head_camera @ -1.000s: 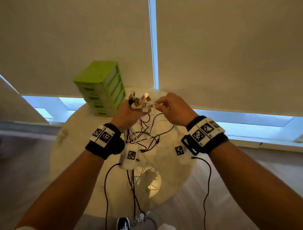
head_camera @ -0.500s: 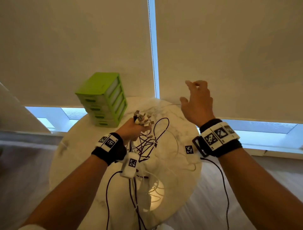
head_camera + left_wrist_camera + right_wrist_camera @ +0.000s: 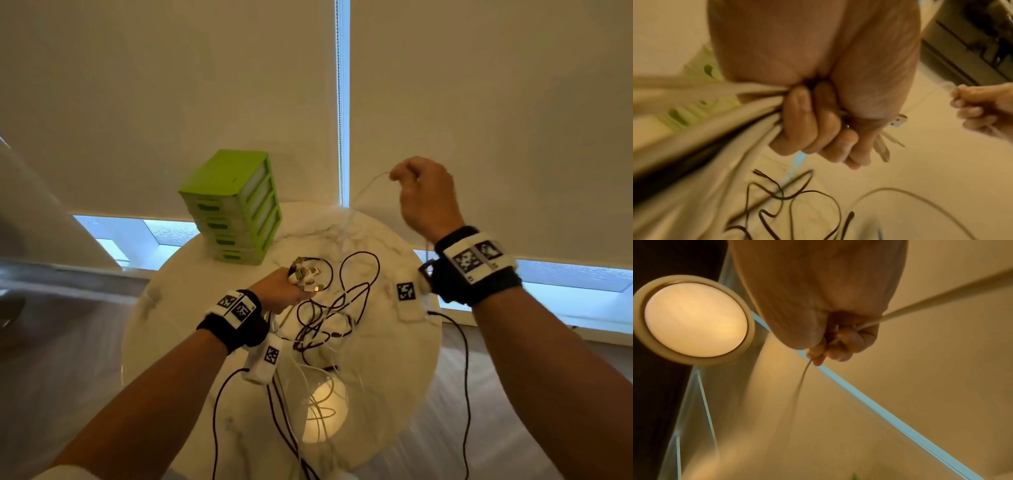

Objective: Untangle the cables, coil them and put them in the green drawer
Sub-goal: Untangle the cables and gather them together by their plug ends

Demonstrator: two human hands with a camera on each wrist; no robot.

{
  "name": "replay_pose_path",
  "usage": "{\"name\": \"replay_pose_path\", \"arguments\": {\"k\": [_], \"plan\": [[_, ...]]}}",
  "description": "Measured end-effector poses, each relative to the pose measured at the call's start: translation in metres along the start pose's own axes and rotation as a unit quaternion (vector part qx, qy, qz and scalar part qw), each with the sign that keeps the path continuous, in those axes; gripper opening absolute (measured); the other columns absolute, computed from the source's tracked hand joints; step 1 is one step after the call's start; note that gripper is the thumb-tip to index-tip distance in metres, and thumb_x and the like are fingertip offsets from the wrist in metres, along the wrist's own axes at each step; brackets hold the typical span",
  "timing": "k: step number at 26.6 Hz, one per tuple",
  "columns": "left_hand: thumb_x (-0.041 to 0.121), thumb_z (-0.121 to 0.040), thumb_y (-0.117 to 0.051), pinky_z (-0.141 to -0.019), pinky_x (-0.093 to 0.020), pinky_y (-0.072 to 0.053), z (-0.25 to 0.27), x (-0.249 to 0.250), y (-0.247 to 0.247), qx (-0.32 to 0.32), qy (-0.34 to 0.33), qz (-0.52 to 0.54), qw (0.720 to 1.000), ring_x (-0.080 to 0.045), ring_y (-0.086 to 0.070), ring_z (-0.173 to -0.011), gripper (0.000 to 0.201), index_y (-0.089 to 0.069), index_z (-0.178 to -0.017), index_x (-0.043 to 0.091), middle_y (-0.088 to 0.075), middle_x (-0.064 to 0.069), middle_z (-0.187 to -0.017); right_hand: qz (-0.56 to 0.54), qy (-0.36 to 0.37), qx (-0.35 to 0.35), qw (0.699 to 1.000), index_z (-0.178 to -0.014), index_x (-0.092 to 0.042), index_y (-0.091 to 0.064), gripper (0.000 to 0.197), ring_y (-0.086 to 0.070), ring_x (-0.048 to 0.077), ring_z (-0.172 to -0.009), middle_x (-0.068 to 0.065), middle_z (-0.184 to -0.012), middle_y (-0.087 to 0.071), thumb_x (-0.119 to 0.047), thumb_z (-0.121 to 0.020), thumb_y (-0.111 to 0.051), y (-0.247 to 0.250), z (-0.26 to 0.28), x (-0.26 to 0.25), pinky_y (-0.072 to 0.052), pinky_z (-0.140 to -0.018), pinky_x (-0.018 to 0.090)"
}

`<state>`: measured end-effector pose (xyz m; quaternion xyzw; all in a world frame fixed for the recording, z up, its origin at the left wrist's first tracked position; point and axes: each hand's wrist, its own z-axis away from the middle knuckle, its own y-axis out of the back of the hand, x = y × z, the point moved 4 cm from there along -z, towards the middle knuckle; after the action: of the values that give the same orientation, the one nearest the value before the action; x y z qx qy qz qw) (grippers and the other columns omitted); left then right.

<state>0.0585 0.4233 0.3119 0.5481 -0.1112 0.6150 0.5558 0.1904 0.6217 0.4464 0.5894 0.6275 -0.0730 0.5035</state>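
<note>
White marble table (image 3: 164,329) carries a tangle of dark and pale cables (image 3: 329,318), nearest the camera. Just above it the left hand (image 3: 277,291) grips a bundle of cable plugs (image 3: 305,274); the left wrist view shows its fingers (image 3: 807,123) curled tight round the cords, plug ends poking out past the thumb. Farther off and higher, the right hand (image 3: 424,202) pinches a thin white cable (image 3: 366,186); only the right wrist view shows that cord running through its bent fingers (image 3: 840,345). At the table's far edge stands the green drawer unit (image 3: 236,205), its drawers pushed in.
</note>
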Motion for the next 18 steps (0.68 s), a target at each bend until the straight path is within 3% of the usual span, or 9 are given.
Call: {"name": "replay_pose_path", "arguments": {"k": [1, 4, 8, 11, 14, 16, 18], "plan": [[0.022, -0.091, -0.066, -0.05, -0.021, -0.038, -0.001, -0.005, 0.008, 0.038, 0.009, 0.04, 0.998, -0.01, -0.046, -0.055, 0.011, -0.064, -0.1, 0.016, -0.054, 0.006, -0.063, -0.002, -0.007, 0.019, 1.0, -0.089, -0.008, -0.07, 0.024, -0.054, 0.009, -0.086, 0.002, -0.094, -0.067, -0.007, -0.094, -0.046, 0.011, -0.005, 0.005, -0.031, -0.071, 0.015], [0.018, -0.097, -0.054, -0.04, -0.02, -0.018, 0.003, -0.011, 0.029, 0.094, 0.051, 0.171, 0.98, -0.007, -0.026, -0.041, 0.007, -0.058, -0.096, 0.012, -0.036, 0.005, -0.054, 0.014, -0.043, 0.014, 0.999, -0.089, -0.007, -0.07, 0.023, -0.055, 0.011, -0.089, 0.001, -0.092, -0.066, -0.009, -0.093, -0.048, 0.03, -0.002, 0.032, -0.033, -0.074, 0.016], [0.017, -0.101, -0.045, -0.039, -0.021, -0.011, 0.023, 0.019, 0.019, -0.009, 0.008, 0.232, 0.973, -0.007, -0.016, -0.04, 0.021, -0.061, -0.092, 0.008, -0.022, 0.003, -0.051, 0.095, -0.141, 0.016, 0.985, -0.093, -0.006, -0.072, 0.021, -0.061, 0.031, -0.101, 0.013, -0.103, -0.07, -0.011, -0.09, -0.052, 0.048, 0.024, 0.108, -0.041, -0.086, 0.029], [0.018, -0.099, -0.045, -0.038, -0.02, -0.011, 0.047, 0.049, 0.005, -0.077, -0.031, 0.246, 0.966, -0.005, -0.016, -0.038, 0.02, -0.063, -0.096, 0.009, -0.022, 0.005, -0.049, 0.208, -0.225, 0.016, 0.952, -0.097, 0.0, -0.068, 0.024, -0.057, 0.042, -0.103, 0.024, -0.11, -0.065, -0.011, -0.091, -0.047, 0.087, 0.041, 0.161, -0.044, -0.089, 0.041], [0.022, -0.088, -0.049, -0.038, -0.02, -0.011, 0.063, 0.08, -0.006, -0.113, -0.069, 0.267, 0.954, -0.003, -0.018, -0.035, 0.02, -0.061, -0.097, 0.01, -0.026, 0.008, -0.046, 0.307, -0.301, -0.033, 0.902, -0.124, -0.004, -0.056, 0.037, -0.046, 0.045, -0.119, 0.027, -0.129, -0.05, -0.025, -0.096, -0.045, 0.113, 0.059, 0.187, -0.038, -0.1, 0.049], [0.025, -0.083, -0.051, -0.038, -0.02, -0.011, 0.068, 0.102, -0.022, -0.145, -0.094, 0.273, 0.946, -0.003, -0.019, -0.035, 0.023, -0.063, -0.097, 0.011, -0.029, 0.007, -0.047, 0.237, -0.285, -0.067, 0.926, -0.138, -0.016, -0.046, 0.049, -0.039, 0.038, -0.13, 0.02, -0.141, -0.042, -0.039, -0.095, -0.05, 0.107, 0.073, 0.18, -0.032, -0.106, 0.046], [0.025, -0.084, -0.05, -0.038, -0.02, -0.011, 0.071, 0.125, -0.042, -0.176, -0.12, 0.269, 0.939, -0.004, -0.019, -0.036, 0.022, -0.065, -0.096, 0.015, -0.03, 0.005, -0.051, 0.059, -0.211, -0.136, 0.966, -0.135, -0.023, -0.049, 0.047, -0.044, 0.022, -0.13, 0.006, -0.139, -0.048, -0.036, -0.092, -0.059, 0.087, 0.089, 0.149, -0.035, -0.103, 0.034]]}}
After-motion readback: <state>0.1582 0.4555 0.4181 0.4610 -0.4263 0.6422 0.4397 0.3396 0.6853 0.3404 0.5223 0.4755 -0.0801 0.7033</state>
